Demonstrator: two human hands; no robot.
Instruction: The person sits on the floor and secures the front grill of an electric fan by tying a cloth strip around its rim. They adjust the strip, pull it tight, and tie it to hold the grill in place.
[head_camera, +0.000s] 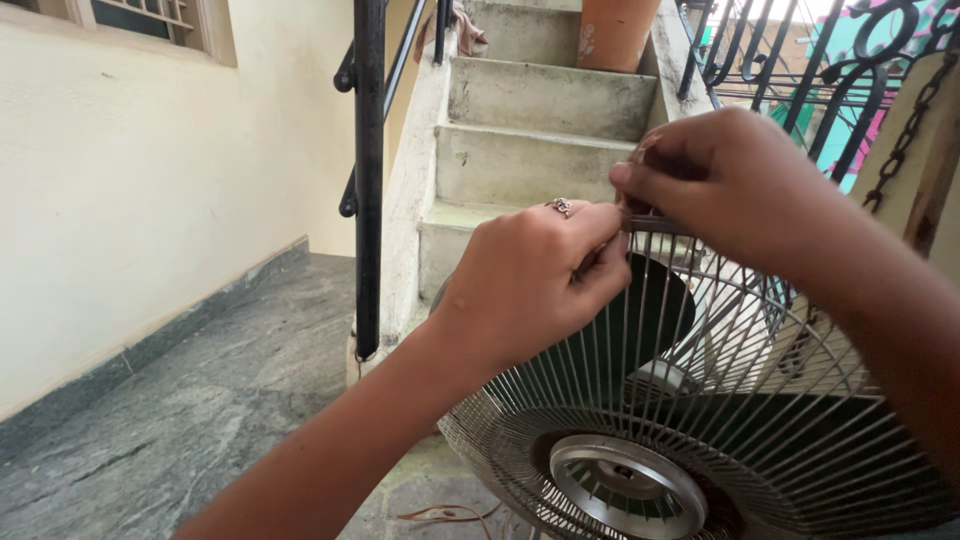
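The setting is a grey stone floor beside a cream wall, with concrete steps and a black railing post behind. The wire fan guard stands by the foot of the steps, its round face tilted up toward the camera, hub low. The left hand and right hand meet at the guard's upper rim, both pinched shut on a small metal clip there.

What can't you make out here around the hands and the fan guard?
- Head view: the small part pinched at the guard's rim, hidden by the fingers of the left hand and right hand.
- Fan guard: lower and right sides cut off by the frame edges.
- Fan blades: partly hidden behind the wires.
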